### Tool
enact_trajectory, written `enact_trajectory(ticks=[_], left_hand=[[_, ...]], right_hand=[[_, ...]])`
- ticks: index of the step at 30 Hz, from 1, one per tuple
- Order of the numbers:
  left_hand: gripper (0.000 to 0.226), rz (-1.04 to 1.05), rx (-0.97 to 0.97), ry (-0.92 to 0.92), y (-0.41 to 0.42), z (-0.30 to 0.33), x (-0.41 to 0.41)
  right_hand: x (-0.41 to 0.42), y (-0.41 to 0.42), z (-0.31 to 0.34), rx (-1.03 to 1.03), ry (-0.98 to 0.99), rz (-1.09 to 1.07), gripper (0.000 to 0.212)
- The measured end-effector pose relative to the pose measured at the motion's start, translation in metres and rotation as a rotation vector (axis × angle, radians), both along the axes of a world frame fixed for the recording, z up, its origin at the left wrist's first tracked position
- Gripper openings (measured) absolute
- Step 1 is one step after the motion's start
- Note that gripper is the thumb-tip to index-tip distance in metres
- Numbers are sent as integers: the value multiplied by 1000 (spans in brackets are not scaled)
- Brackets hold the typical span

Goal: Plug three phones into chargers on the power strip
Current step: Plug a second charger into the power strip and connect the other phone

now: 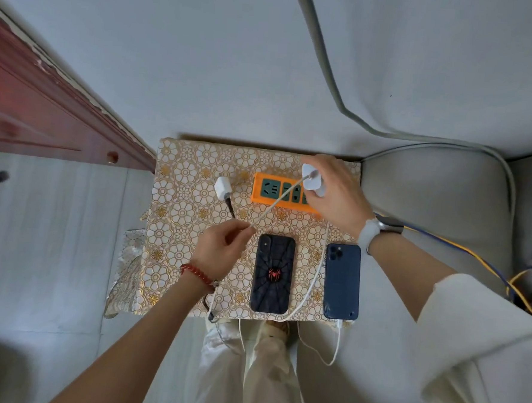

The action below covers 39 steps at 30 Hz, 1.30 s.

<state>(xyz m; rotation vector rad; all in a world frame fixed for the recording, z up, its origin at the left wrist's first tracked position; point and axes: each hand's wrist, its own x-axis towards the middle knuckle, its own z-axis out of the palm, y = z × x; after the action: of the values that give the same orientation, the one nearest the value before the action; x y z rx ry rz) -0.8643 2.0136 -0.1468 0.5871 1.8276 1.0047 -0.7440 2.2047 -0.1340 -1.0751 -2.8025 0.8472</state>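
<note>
An orange power strip with green sockets lies at the back of the patterned table. My right hand holds a white charger just above the strip's right end. From that charger a white cable runs taut to my left hand, which pinches it. A second white charger with a dark cable lies left of the strip. A black spider-pattern phone and a blue phone lie face down near the front edge. The blue phone has a white cable in its bottom end.
A grey sofa cushion sits right of the table, with blue and yellow wires trailing beside it. A red wooden frame stands at the left. Another white cable loops between the phones and hangs over the front edge.
</note>
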Motion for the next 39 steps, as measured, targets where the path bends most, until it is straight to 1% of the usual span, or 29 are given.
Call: enact_trajectory(ticks=[3, 6, 9, 12, 17, 22, 25, 28, 30, 31, 32, 33, 34, 35, 36, 37, 38, 39], left_hand=[[9, 96, -38, 99, -16, -5, -7], [10, 204, -9, 197, -9, -7, -9], [12, 273, 22, 272, 0, -6, -12], [13, 243, 44, 319, 3, -7, -14], [15, 240, 48, 336, 6, -9, -14], [12, 241, 44, 320, 3, -6, -14], [10, 184, 14, 247, 0, -1, -15], [7, 83, -80, 137, -13, 0, -15], [9, 26, -156, 78, -25, -1, -15], [12, -17, -198, 57, -31, -1, -15], [14, -68, -240, 39, -36, -1, -16], [16, -112, -273, 20, -40, 0, -18], [17, -142, -294, -6, -44, 3, -19], [19, -157, -303, -41, -47, 6, -20], [20, -158, -302, -88, -49, 10, -21], [20, -143, -293, -151, -51, 14, -20], [20, -117, -279, -221, -50, 18, -20], [18, -85, -264, -282, -50, 23, -18]], right_hand=[[2, 4, -5, -101, -29, -102, 42], [-2, -5, -12, -170, -64, -85, 45], [-2, -5, -15, -100, -142, -60, 50], [-1, -1, -15, -51, -201, -70, 54], [-7, -3, -22, 22, -257, -70, 52], [-6, -4, -26, 63, -254, -89, 54], [-8, -4, -26, 58, -272, -84, 55], [-11, -7, -25, 46, -363, -56, 56], [-8, -16, -21, 37, -433, -75, 63], [-5, -24, -17, 35, -430, -108, 68], [1, -37, -12, 65, -397, -136, 68], [9, -52, -6, 134, -335, -144, 64], [17, -72, -1, 192, -248, -148, 58], [27, -94, 5, 194, -143, -158, 52], [35, -118, 11, 125, -53, -173, 47], [43, -142, 16, -12, 5, -183, 43], [47, -163, 20, -196, 25, -184, 41], [50, -182, 22, -402, -2, -178, 42]])
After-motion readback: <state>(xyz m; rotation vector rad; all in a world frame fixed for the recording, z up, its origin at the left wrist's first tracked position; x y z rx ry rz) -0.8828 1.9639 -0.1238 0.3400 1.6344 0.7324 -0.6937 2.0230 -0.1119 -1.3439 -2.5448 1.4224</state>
